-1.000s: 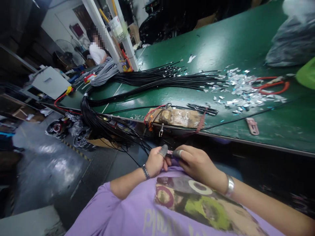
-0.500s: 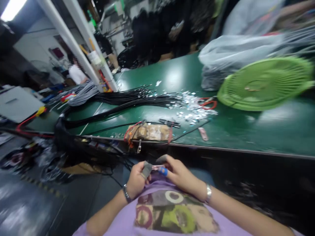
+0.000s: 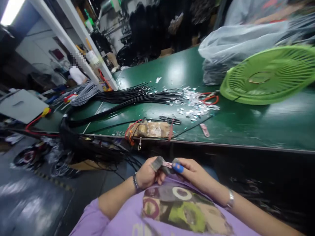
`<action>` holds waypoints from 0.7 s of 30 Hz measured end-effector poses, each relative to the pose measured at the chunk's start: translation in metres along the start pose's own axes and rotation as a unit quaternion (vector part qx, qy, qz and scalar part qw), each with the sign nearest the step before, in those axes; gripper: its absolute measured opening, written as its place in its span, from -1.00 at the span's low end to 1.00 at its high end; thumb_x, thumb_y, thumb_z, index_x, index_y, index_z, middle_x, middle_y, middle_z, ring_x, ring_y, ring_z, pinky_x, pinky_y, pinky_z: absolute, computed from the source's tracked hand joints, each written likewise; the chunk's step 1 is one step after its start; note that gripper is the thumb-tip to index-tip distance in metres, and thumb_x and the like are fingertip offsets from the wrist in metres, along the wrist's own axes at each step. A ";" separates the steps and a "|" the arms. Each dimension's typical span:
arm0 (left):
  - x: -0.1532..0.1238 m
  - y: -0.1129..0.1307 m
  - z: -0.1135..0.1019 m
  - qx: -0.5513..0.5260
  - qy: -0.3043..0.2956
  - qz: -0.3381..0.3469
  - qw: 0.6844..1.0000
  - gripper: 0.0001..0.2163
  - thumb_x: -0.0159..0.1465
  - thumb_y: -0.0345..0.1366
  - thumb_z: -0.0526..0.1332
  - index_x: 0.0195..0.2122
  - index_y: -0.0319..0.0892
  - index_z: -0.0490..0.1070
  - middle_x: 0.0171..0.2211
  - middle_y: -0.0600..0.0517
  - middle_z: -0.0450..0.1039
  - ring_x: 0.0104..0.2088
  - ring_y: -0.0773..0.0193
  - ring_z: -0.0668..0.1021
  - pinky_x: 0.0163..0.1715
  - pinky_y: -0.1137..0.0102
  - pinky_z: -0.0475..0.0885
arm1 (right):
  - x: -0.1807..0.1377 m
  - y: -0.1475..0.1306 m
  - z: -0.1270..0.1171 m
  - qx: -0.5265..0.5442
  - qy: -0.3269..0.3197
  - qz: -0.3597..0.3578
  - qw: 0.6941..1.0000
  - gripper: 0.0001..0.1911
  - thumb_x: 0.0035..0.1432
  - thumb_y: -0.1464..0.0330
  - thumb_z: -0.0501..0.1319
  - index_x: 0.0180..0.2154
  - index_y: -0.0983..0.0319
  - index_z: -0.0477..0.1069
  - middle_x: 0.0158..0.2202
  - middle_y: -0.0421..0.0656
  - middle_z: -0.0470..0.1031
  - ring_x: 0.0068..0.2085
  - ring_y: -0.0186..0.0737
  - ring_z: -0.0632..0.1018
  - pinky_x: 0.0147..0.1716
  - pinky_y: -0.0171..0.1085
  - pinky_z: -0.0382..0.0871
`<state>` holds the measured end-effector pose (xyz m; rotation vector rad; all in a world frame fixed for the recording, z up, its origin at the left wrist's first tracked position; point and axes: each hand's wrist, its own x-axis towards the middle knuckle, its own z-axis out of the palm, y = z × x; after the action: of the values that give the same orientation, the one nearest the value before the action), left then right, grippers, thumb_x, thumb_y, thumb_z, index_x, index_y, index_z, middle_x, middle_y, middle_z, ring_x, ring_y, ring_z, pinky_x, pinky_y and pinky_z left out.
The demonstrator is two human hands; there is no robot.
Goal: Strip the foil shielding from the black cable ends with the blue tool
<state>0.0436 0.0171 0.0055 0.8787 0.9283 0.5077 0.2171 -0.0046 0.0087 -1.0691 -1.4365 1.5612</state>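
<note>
In front of my purple shirt, below the table edge, my two hands meet at a small, flat pink strip-like piece (image 3: 167, 164); I cannot make out its exact kind. My left hand (image 3: 147, 173) pinches its left end, with grey wrapping on the thumb. My right hand (image 3: 193, 170) grips the right end and wears a blue wrap on one finger and grey wrapping on another. Both hands are closed, and the strip's ends are hidden by the fingers. A similar pink piece (image 3: 204, 130) lies on the green table (image 3: 241, 127) near its front edge.
A wooden block (image 3: 157, 129) with wires sits at the table edge. Behind it lie black cables (image 3: 128, 102), white scraps (image 3: 193, 101) and orange-handled scissors (image 3: 209, 98). A green fan cover (image 3: 268, 77) and a plastic bag (image 3: 236, 49) stand right. Another person's arm (image 3: 278, 15) is at the back.
Both hands have shifted right and slightly up in view, drawing closer together, still on the pink piece. The view has tilted a little.
</note>
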 end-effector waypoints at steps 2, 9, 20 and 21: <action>-0.002 0.000 0.001 0.012 0.004 -0.005 1.000 -0.41 -0.10 0.33 0.19 -0.51 -0.20 0.27 -0.78 0.15 0.25 -0.82 0.47 0.24 -0.82 0.54 0.05 | 0.001 0.000 -0.001 -0.035 -0.002 -0.007 0.999 -0.39 0.00 -0.20 0.07 -0.61 0.22 0.24 -0.67 -0.31 0.17 -0.59 -0.38 0.18 -0.60 -0.37 0.07; -0.011 0.001 -0.005 0.061 0.003 0.000 0.998 -0.42 -0.04 0.32 0.14 -0.57 -0.21 0.27 -0.79 0.16 0.22 -0.82 0.49 0.20 -0.80 0.52 0.03 | 0.006 -0.007 0.000 -0.114 -0.050 -0.028 0.992 -0.44 0.09 -0.12 0.04 -0.60 0.22 0.29 -0.62 -0.24 0.28 -0.55 -0.33 0.27 -0.54 -0.34 0.17; 0.003 -0.007 -0.004 -0.052 0.015 0.049 0.997 -0.42 -0.06 0.35 0.12 -0.56 -0.17 0.23 -0.86 0.18 0.13 -0.85 0.44 0.18 -0.82 0.51 0.02 | 0.015 -0.009 0.021 -0.107 0.061 -0.038 0.992 -0.52 0.13 -0.03 0.01 -0.61 0.18 0.20 -0.71 -0.29 0.20 -0.63 -0.35 0.22 -0.63 -0.35 0.15; 0.003 -0.008 -0.003 -0.046 0.021 0.061 0.997 -0.41 -0.06 0.37 0.10 -0.57 -0.17 0.23 -0.86 0.18 0.12 -0.85 0.45 0.17 -0.82 0.51 0.01 | 0.015 -0.009 0.023 -0.105 0.070 -0.041 0.991 -0.53 0.13 -0.02 0.01 -0.61 0.17 0.19 -0.72 -0.29 0.20 -0.63 -0.34 0.23 -0.63 -0.35 0.16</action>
<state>0.0424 0.0162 -0.0036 0.8471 0.8851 0.6706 0.1904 0.0018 0.0171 -1.2013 -1.5523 1.2726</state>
